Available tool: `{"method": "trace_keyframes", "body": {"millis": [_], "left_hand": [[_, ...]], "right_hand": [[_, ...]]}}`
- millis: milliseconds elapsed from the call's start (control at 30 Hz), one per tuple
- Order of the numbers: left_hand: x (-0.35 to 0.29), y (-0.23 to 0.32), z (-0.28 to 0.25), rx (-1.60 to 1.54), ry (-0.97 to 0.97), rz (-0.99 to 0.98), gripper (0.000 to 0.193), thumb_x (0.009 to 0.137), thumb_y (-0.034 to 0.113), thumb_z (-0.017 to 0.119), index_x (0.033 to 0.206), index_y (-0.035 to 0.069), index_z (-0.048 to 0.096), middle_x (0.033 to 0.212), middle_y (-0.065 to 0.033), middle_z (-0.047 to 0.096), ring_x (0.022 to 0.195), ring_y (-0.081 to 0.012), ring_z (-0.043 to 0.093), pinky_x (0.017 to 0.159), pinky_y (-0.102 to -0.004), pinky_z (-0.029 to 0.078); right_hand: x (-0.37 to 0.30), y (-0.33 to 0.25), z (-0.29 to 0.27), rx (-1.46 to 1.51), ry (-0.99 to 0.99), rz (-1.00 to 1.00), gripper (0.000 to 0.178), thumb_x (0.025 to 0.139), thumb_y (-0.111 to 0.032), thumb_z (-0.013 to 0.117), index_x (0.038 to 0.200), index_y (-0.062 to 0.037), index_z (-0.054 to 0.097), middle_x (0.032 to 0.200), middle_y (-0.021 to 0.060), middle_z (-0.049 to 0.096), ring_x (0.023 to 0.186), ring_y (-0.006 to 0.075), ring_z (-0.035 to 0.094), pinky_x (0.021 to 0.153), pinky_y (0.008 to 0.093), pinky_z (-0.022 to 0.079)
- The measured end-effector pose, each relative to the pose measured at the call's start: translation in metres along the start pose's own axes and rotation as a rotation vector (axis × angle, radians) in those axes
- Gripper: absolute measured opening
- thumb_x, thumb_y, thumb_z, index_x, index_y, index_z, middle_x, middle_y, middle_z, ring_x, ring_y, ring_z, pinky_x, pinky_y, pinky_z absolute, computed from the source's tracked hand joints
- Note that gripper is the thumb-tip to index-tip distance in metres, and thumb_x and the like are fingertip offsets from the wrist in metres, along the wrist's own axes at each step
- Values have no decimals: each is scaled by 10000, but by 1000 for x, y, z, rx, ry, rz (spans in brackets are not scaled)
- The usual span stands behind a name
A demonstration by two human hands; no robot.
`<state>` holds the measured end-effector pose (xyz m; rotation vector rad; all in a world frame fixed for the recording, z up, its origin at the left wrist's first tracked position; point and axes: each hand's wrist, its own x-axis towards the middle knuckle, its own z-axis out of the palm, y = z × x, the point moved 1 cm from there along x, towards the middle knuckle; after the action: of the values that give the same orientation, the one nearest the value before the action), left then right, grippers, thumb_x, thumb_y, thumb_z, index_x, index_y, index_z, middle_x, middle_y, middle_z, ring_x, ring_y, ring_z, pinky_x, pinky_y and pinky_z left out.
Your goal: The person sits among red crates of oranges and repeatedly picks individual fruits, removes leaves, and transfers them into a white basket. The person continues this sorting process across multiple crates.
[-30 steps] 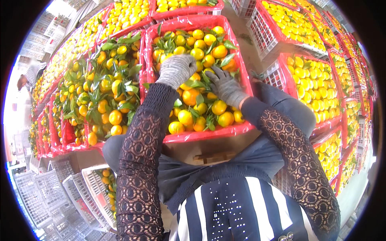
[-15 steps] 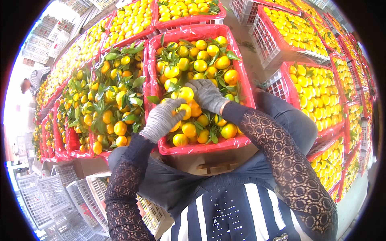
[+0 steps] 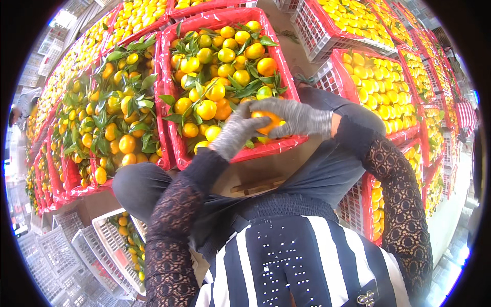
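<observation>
Over the near right corner of the red-lined crate (image 3: 180,162), both my grey-gloved hands close around one orange mandarin (image 3: 267,122). My right hand (image 3: 306,118) wraps it from the right with curved fingers. From the left, the fingers of my left hand (image 3: 234,131) press against it, partly covering it. Loose mandarins (image 3: 206,109) with green leaves fill the crate beneath and beyond my hands. Whether a stem is between my fingers is hidden.
Left of this crate stands another crate of leafy mandarins (image 3: 127,144). Crates with neatly rowed mandarins (image 3: 381,92) are stacked on the right. Grey plastic crates (image 3: 61,250) lie at lower left. My knees flank the crate's near side. A person in striped clothing (image 3: 466,115) is at far right.
My hands have come out of the middle of the crate toward its near right corner and meet around a mandarin. The whole view has shifted, with the crates now further up and left.
</observation>
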<state>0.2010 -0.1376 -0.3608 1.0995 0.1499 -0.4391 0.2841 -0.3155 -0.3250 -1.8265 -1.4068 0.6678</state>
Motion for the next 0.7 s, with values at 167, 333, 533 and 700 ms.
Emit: {"method": "trace_keyframes", "body": {"millis": [167,333,533,700], "left_hand": [[0,4,-4,769,115,308,326,916,174,647,1186,11,564,1072,-51,619,968,-143,608,777,-253,528],[-58,76,-83,401,578,245,185,928,118,577,1073,17,632,889,-48,671,710,-100,636,600,-224,519],[-73,74,-115,726,519,51,177,914,121,589,1056,27,636,842,-35,658,673,-106,621,583,-230,515],[-53,42,-94,1695,530,347,178,871,129,597,1029,56,634,895,-139,648,839,-316,643,775,-392,517]], "right_hand": [[-34,-2,2,-440,-131,274,657,721,-314,765,1273,-64,511,1143,149,594,1114,337,554,918,441,449],[-37,4,2,-669,-2,203,604,689,-334,768,1207,-99,564,1072,102,625,1023,297,584,899,429,427],[-37,7,-3,-711,-235,145,530,765,-374,720,1214,-137,565,1064,88,613,1008,288,586,868,426,431],[-35,12,0,-761,-284,93,511,787,-400,697,1220,-164,560,1156,82,581,1037,294,582,879,433,444]]}}
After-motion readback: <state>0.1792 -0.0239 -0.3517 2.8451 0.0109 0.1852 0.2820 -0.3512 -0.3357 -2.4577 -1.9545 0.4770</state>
